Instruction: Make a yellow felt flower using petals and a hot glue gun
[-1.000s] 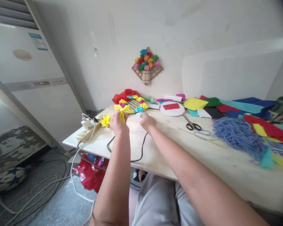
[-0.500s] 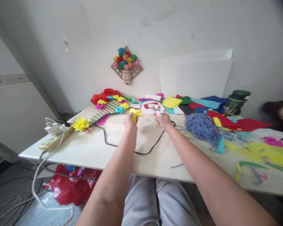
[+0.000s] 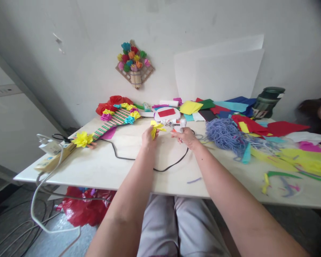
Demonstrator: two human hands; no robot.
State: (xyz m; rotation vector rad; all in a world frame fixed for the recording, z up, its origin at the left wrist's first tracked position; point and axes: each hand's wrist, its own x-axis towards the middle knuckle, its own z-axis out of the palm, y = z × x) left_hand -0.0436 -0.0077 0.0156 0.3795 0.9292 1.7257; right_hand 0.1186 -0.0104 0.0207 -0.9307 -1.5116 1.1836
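A yellow paper flower (image 3: 155, 129) is pinched in the left hand (image 3: 149, 137); a glue gun (image 3: 176, 124) is gripped in the right hand (image 3: 186, 136); the flower appears not yet glued to anything.

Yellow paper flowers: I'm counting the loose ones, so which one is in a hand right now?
The yellow paper flower pinched in the left hand, beside the glue gun in the right hand. The other loose flower lies untouched near the power strip.

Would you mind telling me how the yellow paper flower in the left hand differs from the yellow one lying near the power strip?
The held yellow flower is pinched in the left hand above the table and looks narrow and folded. The lying yellow flower rests on the table beside the power strip, untouched, and looks fuller and spread open. Both are bright yellow crinkled paper.
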